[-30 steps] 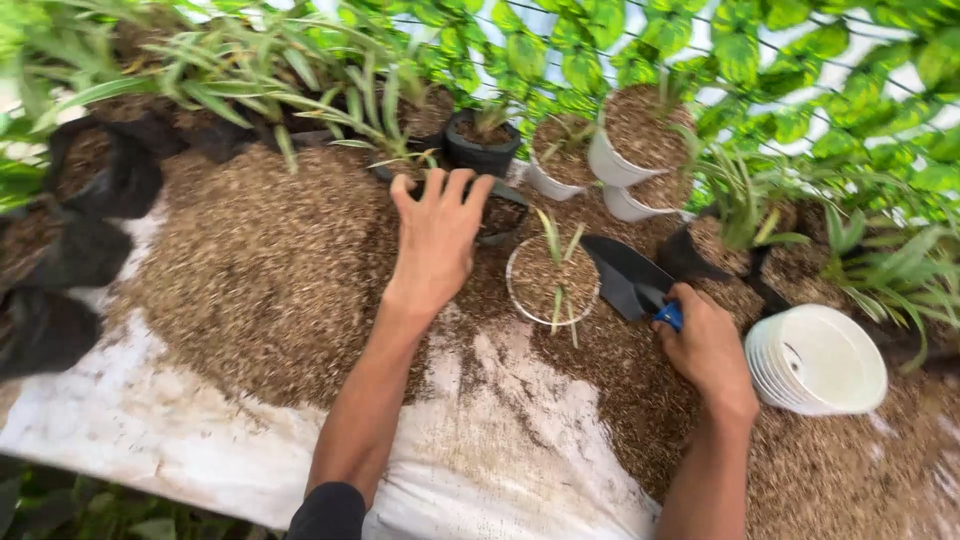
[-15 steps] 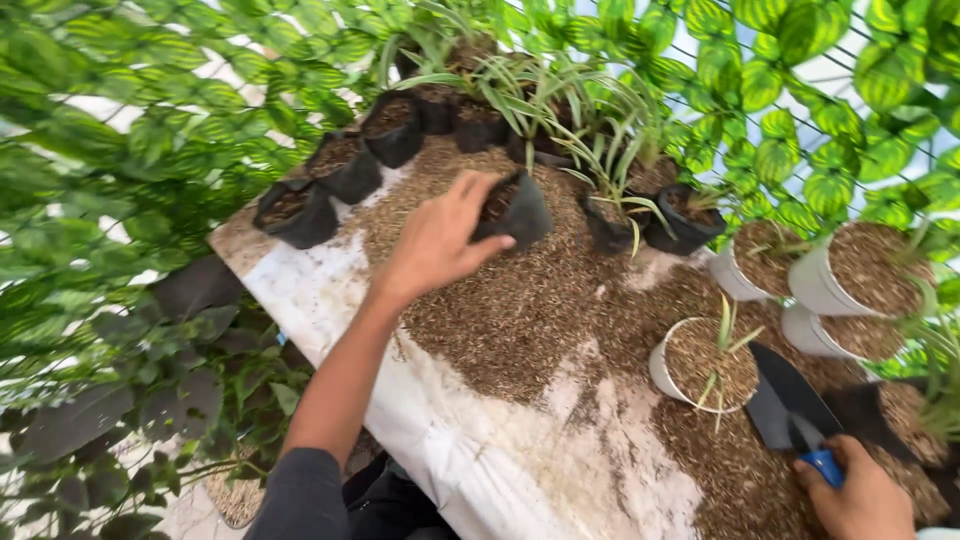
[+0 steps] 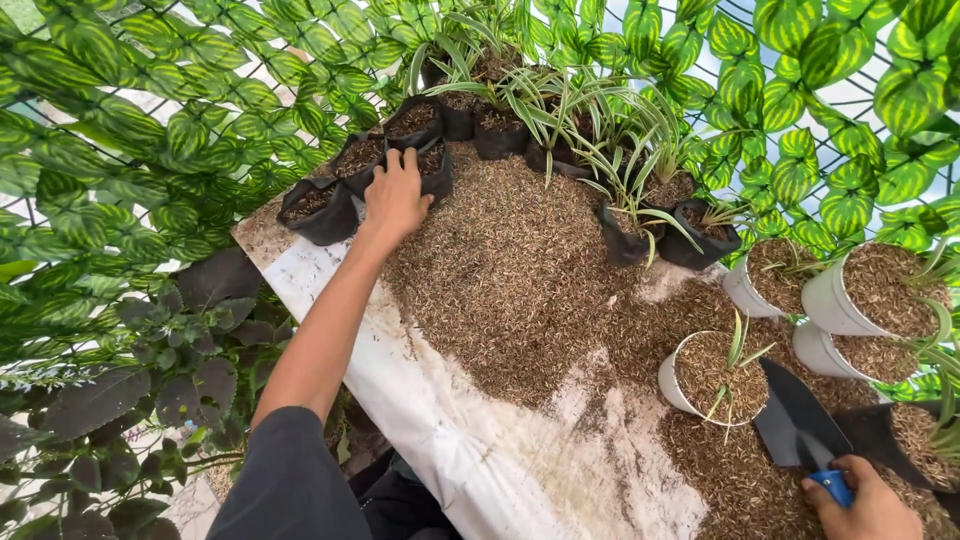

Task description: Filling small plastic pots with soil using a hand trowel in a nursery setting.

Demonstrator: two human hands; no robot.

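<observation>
The left hand point(image 3: 395, 198) reaches to the upper left of the frame, fingers curled over a black grow bag point(image 3: 432, 160) at the table point(image 3: 470, 450) edge. At lower right, the right hand point(image 3: 868, 508) grips a black trowel point(image 3: 795, 415) beside four white pots point(image 3: 712, 375), perhaps more out of view.

White pots point(image 3: 845, 290) filled with brown husk were seen at the right of the bench point(image 3: 470, 440), backed by green leaves point(image 3: 800, 170).
</observation>
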